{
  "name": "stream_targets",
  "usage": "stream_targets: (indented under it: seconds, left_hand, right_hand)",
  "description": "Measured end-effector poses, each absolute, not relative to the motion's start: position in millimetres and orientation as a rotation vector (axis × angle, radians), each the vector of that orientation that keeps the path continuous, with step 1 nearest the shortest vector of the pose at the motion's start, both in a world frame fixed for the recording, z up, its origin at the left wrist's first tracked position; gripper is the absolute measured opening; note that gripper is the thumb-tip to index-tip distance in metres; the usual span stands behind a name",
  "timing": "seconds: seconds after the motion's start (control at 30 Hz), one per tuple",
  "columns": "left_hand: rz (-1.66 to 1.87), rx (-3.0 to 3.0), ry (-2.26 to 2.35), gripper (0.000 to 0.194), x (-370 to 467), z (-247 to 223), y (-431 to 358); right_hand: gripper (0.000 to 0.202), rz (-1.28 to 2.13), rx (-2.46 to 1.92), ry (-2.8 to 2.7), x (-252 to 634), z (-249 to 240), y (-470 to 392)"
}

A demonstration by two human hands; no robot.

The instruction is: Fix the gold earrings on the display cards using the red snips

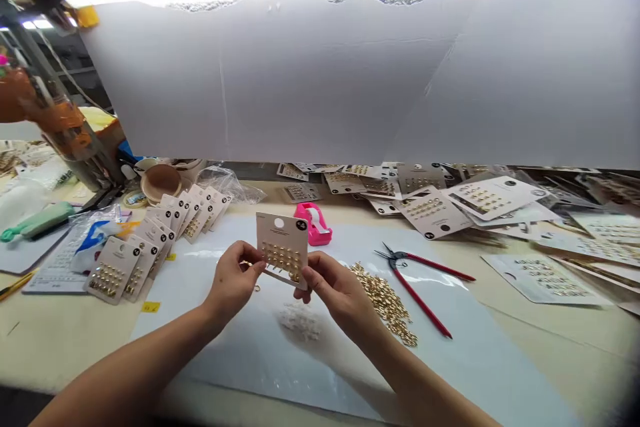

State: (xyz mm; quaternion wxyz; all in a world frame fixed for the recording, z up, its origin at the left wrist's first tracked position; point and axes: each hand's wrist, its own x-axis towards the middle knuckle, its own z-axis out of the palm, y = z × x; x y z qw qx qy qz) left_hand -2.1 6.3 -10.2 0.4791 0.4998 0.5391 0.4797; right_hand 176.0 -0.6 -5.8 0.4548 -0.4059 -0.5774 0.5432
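Upright in front of me is a beige earring card (283,232) with a round hole, a black dot in its corner and rows of small gold earrings. My right hand (337,283) grips its lower right edge between thumb and fingers. At the lower left edge, the thumb and fingers of my left hand (231,283) close on the card; a little gold shows at those fingertips. Beyond the right hand lies a pile of small gold pieces (385,300). Small clear pieces (300,321) lie beneath the card on the white sheet (240,363).
Red-handled pliers (417,287) lie open on the right. Behind the card stands a pink tape dispenser (320,227). Filled earring cards (111,267) lean in rows at left. More cards (433,212) are heaped at back right, below a white panel (320,80).
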Motion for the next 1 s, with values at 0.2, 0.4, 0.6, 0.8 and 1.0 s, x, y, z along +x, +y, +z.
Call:
stream_targets:
  seconds: [0.2, 0.4, 0.6, 0.8, 1.0]
  left_hand:
    - [1.244, 0.986, 1.171, 0.022, 1.1, 9.0, 6.0]
    - [1.041, 1.106, 1.236, 0.013, -4.2, 17.4, 3.0]
    - [1.086, 1.097, 1.151, 0.018, -37.7, 23.0, -10.2]
    - [1.509, 0.863, 1.43, 0.032, -121.5, 30.6, -26.6]
    - [1.604, 0.751, 1.848, 0.038, -210.1, 28.1, -26.8]
  right_hand:
    - [0.036, 1.349, -1.091, -1.321, 176.6, -8.5, 4.5]
    - [0.037, 1.234, -1.149, -1.452, 174.0, -10.5, -2.7]
    - [0.036, 1.233, -1.161, -1.539, 169.2, -12.9, -8.4]
    - [0.03, 1.224, -1.194, -1.679, 172.9, -17.7, -2.3]
    - [0.029, 1.2, -1.159, -1.823, 175.2, -22.9, 0.7]
